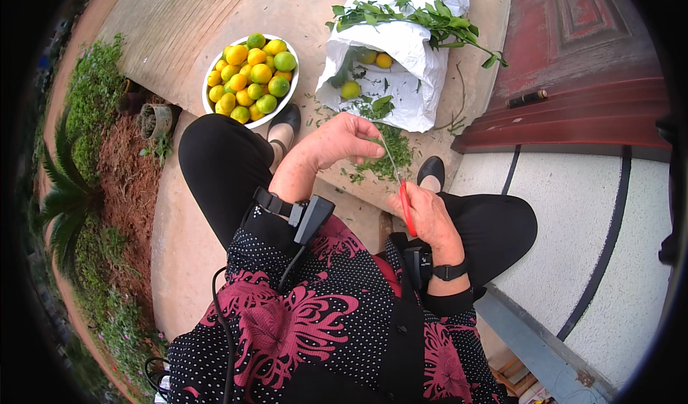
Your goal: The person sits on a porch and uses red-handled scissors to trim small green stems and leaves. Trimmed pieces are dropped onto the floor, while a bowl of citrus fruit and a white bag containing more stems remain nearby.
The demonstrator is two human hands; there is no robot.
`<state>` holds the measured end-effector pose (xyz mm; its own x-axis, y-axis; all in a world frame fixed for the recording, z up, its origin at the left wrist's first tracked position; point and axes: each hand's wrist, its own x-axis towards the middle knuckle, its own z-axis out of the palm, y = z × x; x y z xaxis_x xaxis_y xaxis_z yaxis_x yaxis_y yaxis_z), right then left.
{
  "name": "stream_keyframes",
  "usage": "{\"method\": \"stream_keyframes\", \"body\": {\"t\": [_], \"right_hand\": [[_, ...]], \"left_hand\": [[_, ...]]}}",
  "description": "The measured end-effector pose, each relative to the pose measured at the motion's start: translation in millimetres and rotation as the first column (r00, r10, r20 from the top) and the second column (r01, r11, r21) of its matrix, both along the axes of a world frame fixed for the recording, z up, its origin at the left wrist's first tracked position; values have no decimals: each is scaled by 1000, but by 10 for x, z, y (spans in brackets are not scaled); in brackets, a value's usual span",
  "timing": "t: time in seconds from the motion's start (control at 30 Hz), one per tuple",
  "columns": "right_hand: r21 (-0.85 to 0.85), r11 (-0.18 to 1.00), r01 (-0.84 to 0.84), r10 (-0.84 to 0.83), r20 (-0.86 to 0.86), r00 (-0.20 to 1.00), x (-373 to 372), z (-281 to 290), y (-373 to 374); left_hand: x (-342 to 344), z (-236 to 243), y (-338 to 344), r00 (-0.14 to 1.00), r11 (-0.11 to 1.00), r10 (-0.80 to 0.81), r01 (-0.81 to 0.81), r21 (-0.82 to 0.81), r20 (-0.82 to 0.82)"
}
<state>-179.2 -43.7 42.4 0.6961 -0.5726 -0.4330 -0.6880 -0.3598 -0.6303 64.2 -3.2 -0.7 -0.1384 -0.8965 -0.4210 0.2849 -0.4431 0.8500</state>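
Note:
Red-handled scissors [405,207] are gripped in my right hand [426,214], their thin metal blades pointing up and away from me. My left hand [342,140] is closed, thumb against curled fingers, close to the blade tips; what it holds, if anything, is hidden. Beyond my hands a white sack [423,92] lies with its mouth toward me. Inside its mouth are a few citrus fruits [350,90] and loose leaves. Cut green leaves [390,153] litter the floor just past my hands. A leafy branch [444,25] rests across the top of the sack.
A white basin [208,104] heaped with yellow and green citrus fruits stands beyond my left knee. To the right are a dark red door [566,60] and a white wall [573,210]. Plants and a pot [158,119] border the paving on the left.

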Motion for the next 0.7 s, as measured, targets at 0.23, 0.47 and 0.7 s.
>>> {"method": "stream_keyframes", "body": {"t": [0.23,0.47,0.7], "right_hand": [[70,996,53,-60,93,994,-17,-53,5],[83,995,45,-55,122,991,-20,-105,15],[109,991,84,-92,69,993,14,-219,53]], "left_hand": [[5,12,-2,1000,998,4,-4,61,-5],[12,-2,8,998,998,-25,22,65,54],[-109,-132,11,990,997,42,-51,62,136]]}}
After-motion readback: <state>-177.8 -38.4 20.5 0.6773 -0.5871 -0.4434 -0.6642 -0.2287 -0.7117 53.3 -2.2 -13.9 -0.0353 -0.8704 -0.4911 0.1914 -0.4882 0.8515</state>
